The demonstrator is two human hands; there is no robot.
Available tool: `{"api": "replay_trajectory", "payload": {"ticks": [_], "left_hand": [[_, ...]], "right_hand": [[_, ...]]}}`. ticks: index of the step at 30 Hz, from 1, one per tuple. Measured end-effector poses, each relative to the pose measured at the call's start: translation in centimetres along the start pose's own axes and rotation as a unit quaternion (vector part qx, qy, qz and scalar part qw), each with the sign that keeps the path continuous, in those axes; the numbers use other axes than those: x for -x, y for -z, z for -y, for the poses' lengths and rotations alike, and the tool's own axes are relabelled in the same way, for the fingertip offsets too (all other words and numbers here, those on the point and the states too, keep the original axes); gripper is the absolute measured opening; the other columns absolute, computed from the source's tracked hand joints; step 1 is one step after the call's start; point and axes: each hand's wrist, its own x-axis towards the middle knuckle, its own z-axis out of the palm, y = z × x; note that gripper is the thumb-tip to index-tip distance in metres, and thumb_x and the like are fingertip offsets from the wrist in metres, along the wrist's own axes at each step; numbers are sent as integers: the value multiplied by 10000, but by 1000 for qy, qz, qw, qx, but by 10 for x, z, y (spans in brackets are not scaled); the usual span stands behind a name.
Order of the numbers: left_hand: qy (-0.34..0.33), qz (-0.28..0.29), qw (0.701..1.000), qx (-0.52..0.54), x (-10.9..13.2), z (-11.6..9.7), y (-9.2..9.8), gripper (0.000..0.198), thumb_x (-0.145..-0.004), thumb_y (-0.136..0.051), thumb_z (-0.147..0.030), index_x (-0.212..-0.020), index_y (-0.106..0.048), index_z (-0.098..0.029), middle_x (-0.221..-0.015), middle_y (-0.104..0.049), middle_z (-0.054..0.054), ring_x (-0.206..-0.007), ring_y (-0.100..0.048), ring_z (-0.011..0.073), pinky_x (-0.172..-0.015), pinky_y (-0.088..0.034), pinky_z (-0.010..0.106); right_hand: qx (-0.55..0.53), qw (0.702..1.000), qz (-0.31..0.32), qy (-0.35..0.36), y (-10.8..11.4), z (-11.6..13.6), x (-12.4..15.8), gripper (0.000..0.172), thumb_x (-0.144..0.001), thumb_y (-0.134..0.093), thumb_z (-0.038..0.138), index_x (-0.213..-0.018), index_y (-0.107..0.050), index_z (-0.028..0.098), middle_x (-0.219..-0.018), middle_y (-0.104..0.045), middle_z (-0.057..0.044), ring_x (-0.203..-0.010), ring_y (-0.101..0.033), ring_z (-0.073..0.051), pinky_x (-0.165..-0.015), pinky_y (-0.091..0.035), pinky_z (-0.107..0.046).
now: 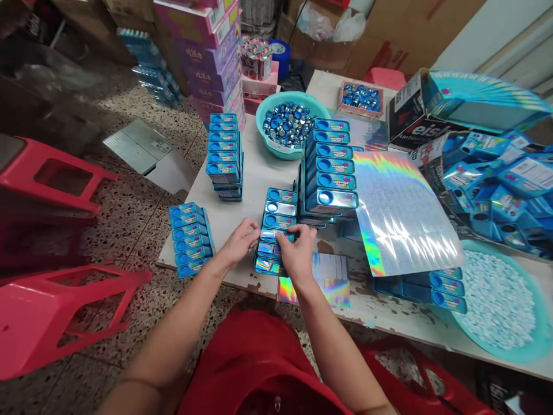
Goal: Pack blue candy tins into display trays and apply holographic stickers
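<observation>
A row of small blue boxes (276,208) stands on the table in front of me, their printed narrow faces turned up. Over one of them lies a small shiny holographic sticker (268,234). My left hand (240,244) pinches at the sticker's left end with its fingertips together. From the other side, my right hand (299,251) has its thumb on the sticker, its fingers curled at the box's right end. Shiny faces also show on the nearer boxes of the row. A holographic sticker sheet (332,274) lies partly beneath my right wrist.
Stacked blue boxes (224,155) stand left of a taller stack (330,173); another row (190,242) sits at the left corner. A large holographic sheet (404,213) covers boxes at right. Basins hold round metallic pieces (287,124) and pale candies (496,300). Red stools (52,311) flank the table.
</observation>
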Motion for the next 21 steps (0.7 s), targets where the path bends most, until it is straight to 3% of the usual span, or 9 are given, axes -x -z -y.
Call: {"api": "replay_trajectory", "payload": {"ticks": [3, 5, 9, 12, 14, 15, 17, 19, 21], "left_hand": [[20, -78, 996, -29, 7, 14, -7, 255, -832, -426, -438, -882, -460, -190, -604, -507, -38, -570, -497, 119, -550, -404, 234], [-39, -148, 986, -70, 14, 14, -12, 384, -862, -382, -485, -1037, -514, -171, -923, -628, 65, -878, -583, 172, -774, -468, 307], [-121, -97, 973, -168, 28, 20, -13, 661, -881, -231, -618, -1309, -451, -166, -1424, -389, 126, -1339, -307, 260, -1090, -271, 420], [-90, -179, 953, -229, 50, 43, -10, 689, -880, -176, -631, -1236, -530, -160, -1375, -437, 149, -1293, -365, 295, -1074, -277, 469], [-85, -282, 919, -260, 73, 63, -17, 559, -909, -230, -557, -1097, -598, -181, -1175, -573, 137, -1150, -488, 273, -1010, -353, 451], [-94, -284, 914, -275, 85, 71, -28, 454, -918, -292, -505, -996, -619, -199, -1021, -621, 108, -1039, -542, 250, -951, -405, 418], [-138, -148, 935, -292, 99, 81, -62, 292, -926, -379, -391, -889, -621, -231, -884, -637, 54, -902, -577, 197, -862, -459, 333], [-179, 26, 927, -329, 90, 80, -107, 225, -919, -428, -310, -1037, -609, -247, -1039, -640, 41, -995, -560, 183, -921, -438, 312], [-159, 47, 902, -398, 57, 72, -151, 292, -912, -430, -237, -1174, -560, -230, -1191, -587, 71, -1116, -501, 218, -985, -392, 365]], "right_hand": [[-39, 998, 8, -50, 0, -6, 0, 241, -687, -620, 309, -853, -485, 197, -911, -452, -36, -791, -473, -171, -747, -423, -316], [-62, 996, 20, -61, -2, -7, -2, 285, -685, -628, 320, -887, -472, 193, -924, -470, -41, -777, -479, -165, -721, -427, -309], [-62, 997, 18, -45, -4, -4, -5, 286, -686, -643, 328, -862, -463, 192, -883, -501, -35, -799, -493, -170, -750, -433, -318], [-130, 990, 43, -33, 11, -17, 2, 223, -789, -538, 319, -953, -459, 189, -919, -548, -47, -812, -535, -156, -740, -458, -297], [-147, 988, 37, -23, 32, -42, 11, 208, -853, -458, 309, -1023, -455, 190, -965, -564, -61, -828, -558, -149, -738, -471, -288], [-126, 992, 24, -14, 44, -59, 15, 201, -867, -436, 299, -1033, -467, 190, -979, -564, -67, -835, -561, -151, -741, -473, -290], [-35, 999, 3, 14, 68, -99, 20, 179, -859, -431, 265, -995, -514, 183, -957, -559, -77, -812, -547, -163, -734, -470, -306], [54, 997, 12, 46, 85, -138, 19, 201, -847, -428, 235, -1002, -541, 177, -964, -558, -91, -815, -536, -181, -735, -467, -327], [118, 989, 41, 81, 92, -169, 11, 240, -850, -426, 228, -1052, -546, 179, -1011, -558, -107, -904, -530, -208, -786, -461, -357]]}}
